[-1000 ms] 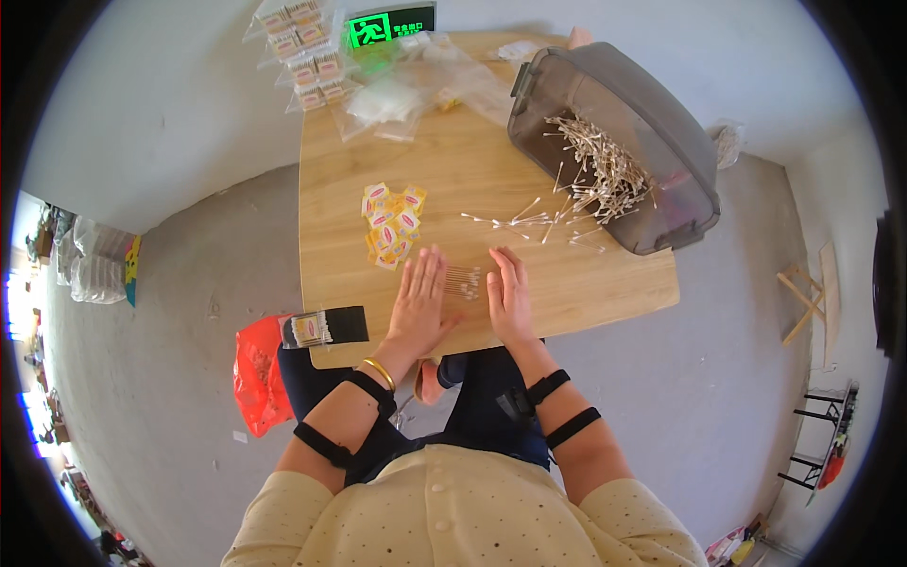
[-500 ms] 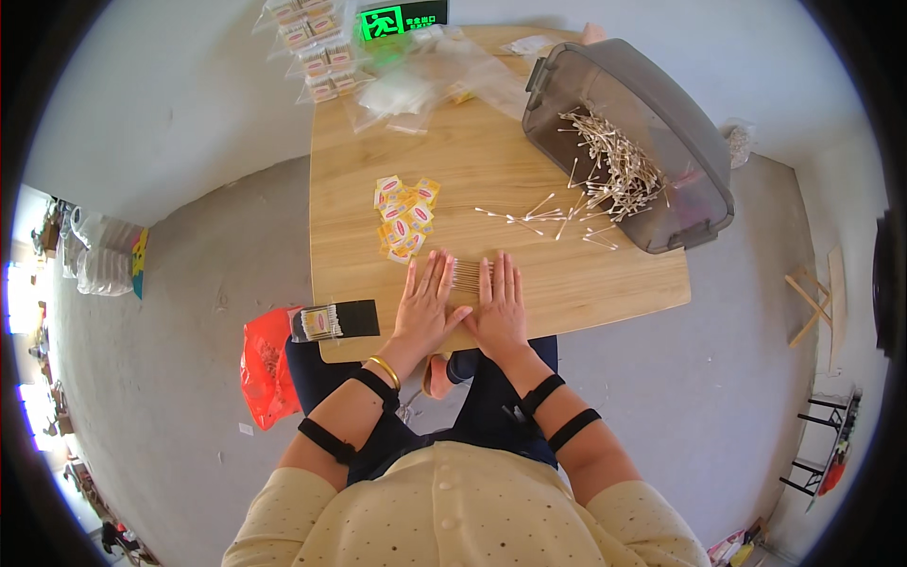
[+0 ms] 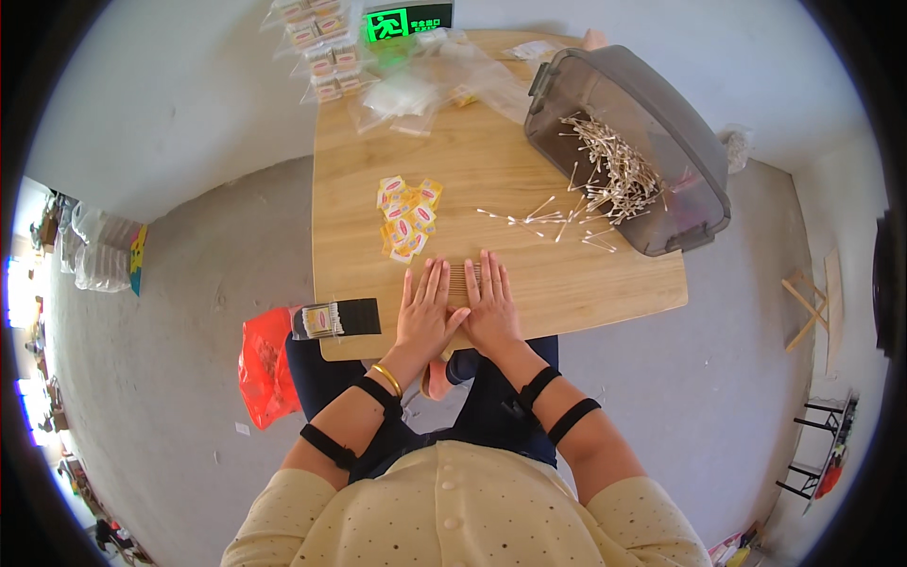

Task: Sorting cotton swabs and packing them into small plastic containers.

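My left hand [image 3: 428,307] lies flat near the front edge of the table, fingers stretched out and pointing away from me. Close beside it, my right hand [image 3: 490,304] is laid out the same way, and the two thumbs come near each other. In the narrow gap between them shows a row of cotton swabs [image 3: 458,280], side by side. The palms and fingers hide the ends of the row. A heap of yellow and white printed labels [image 3: 408,219] lies just beyond my left hand.
Loose cotton swabs [image 3: 531,219] spill from a tipped grey plastic bin [image 3: 694,142] at the right. Clear plastic bags [image 3: 402,97] and packed swab bags [image 3: 326,47] are at the back. A black holder [image 3: 358,317] with swabs and a red bag [image 3: 265,369] are at the left edge.
My right hand has shifted slightly left toward my left hand, and the gap with the swabs is narrower. The view has moved a little.
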{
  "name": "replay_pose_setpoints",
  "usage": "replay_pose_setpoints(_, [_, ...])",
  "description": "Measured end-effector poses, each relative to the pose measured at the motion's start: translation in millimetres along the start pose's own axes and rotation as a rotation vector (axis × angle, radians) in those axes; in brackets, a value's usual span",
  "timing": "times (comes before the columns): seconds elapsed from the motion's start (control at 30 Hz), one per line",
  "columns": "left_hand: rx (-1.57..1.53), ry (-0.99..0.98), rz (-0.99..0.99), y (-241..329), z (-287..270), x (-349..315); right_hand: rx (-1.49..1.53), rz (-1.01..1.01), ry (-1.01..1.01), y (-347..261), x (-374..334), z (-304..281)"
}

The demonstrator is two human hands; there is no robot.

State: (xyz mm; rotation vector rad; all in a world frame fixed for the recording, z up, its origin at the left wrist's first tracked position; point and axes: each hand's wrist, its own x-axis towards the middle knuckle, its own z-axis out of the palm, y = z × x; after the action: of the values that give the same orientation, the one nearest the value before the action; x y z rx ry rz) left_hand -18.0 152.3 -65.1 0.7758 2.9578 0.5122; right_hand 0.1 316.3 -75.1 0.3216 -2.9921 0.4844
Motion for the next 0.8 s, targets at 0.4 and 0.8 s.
replay_pose_setpoints(0.4, [0.067,0.047,-0.08,-7.0,-7.1,-24.1,0.009,-0.12,-0.068,-19.4,2.2,2.9])
replay_pose_setpoints(0.8, [-0.192,0.09,-0.096,-22.9,-24.5,-29.4,0.143,-0.004,-0.032,10.4,-36.4,-29.8])
